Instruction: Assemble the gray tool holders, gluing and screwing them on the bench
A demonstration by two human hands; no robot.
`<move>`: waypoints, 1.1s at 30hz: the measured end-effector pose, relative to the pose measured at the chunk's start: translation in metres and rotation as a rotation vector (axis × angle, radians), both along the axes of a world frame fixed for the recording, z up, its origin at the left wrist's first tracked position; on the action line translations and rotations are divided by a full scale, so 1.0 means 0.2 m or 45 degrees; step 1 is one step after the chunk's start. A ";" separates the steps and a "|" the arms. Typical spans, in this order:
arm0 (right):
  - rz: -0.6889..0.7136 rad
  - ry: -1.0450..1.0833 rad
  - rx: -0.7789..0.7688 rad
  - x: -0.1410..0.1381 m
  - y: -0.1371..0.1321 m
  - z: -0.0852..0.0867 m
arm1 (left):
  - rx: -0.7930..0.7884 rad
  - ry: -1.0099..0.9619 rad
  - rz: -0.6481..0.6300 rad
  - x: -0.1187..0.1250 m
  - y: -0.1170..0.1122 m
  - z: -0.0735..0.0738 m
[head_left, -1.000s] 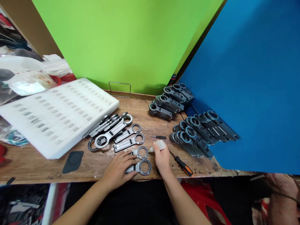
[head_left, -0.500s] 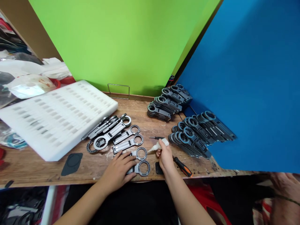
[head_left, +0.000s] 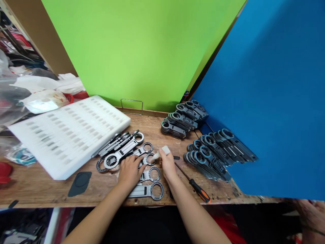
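Observation:
My right hand [head_left: 168, 166] is closed around a small white squeeze bottle [head_left: 165, 150] with a narrow nozzle. The nozzle points left, its tip at the ring of a grey ring-ended part [head_left: 151, 159]. My left hand [head_left: 130, 171] lies with fingers stretched over the handle of that same part, hiding much of it. Nearer to me lie two more such parts, a middle one [head_left: 154, 174] and a front one [head_left: 139, 191], both flat with their rings to the right. Another ring-ended part [head_left: 147, 147] lies just beyond my left fingers.
A white slotted foam block [head_left: 63, 135] stands at left beside a pile of ring-ended parts [head_left: 124, 149]. Dark stacks of them [head_left: 177, 122] [head_left: 210, 152] stand at right. A screwdriver [head_left: 200, 191] lies near the front edge. Green [head_left: 142, 51] and blue panels [head_left: 274, 101] rise behind. A person's arm [head_left: 312, 217] shows at lower right.
Both hands have moved away from me, from the nearer ring-ended parts to one farther back. The bottle has gone left with my right hand. The view has shifted slightly.

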State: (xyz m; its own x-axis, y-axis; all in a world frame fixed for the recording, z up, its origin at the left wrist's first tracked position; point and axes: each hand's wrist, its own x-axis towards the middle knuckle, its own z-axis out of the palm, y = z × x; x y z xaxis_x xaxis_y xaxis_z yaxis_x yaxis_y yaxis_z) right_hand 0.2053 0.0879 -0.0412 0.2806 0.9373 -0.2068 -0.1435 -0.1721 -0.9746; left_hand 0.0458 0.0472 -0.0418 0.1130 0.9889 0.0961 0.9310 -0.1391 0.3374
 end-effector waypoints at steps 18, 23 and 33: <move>0.089 -0.567 0.072 -0.05 0.00 0.00 | 0.045 -0.060 -0.062 -0.01 -0.01 -0.02; 0.094 -0.588 0.089 -0.07 0.02 0.01 | 0.040 -0.066 -0.065 -0.01 -0.01 -0.01; 0.095 -0.471 0.118 -0.07 0.13 -0.07 | 0.049 -0.084 -0.056 -0.01 0.00 -0.02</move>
State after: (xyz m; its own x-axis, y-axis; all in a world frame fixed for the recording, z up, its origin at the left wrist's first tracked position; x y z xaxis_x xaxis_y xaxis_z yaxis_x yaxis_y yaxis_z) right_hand 0.1911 0.1142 -0.0545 0.2510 0.9678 -0.0179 0.2299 -0.0776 -0.9701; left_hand 0.0438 0.0468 -0.0467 0.1482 0.9786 0.1428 0.8996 -0.1934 0.3915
